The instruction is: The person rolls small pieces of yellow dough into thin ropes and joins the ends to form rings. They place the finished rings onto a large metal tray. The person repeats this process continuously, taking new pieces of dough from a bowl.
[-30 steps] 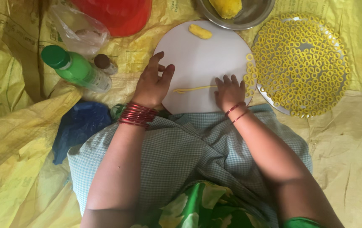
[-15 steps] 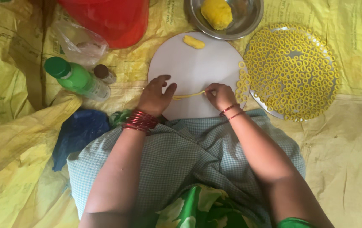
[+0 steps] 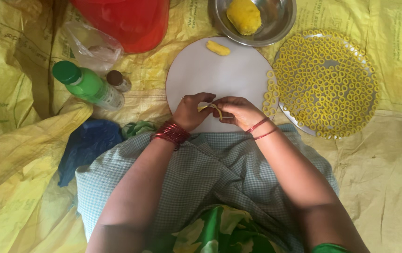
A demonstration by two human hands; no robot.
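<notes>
we hold a thin yellow dough strip (image 3: 215,108) between both hands at the near edge of the round white board (image 3: 219,70). the fingers of our left hand (image 3: 190,111) pinch one end, and the fingers of our right hand (image 3: 238,111) close on the other, curling it. a green bottle (image 3: 87,86) with a pale label lies on its side to the left, a small brown-capped vial (image 3: 118,80) just beside it, a clear plastic bag (image 3: 91,46) behind them, near a red tub (image 3: 128,18). a dough lump (image 3: 218,48) sits on the board's far side, a bigger one (image 3: 244,16) in the steel bowl (image 3: 280,21). a tray (image 3: 372,75) of yellow rings lies right. printed yellow sheeting (image 3: 388,159) covers the floor. half a second ago the strip lay straight on the board under our flat hands; now it is lifted and our hands have drawn together.
</notes>
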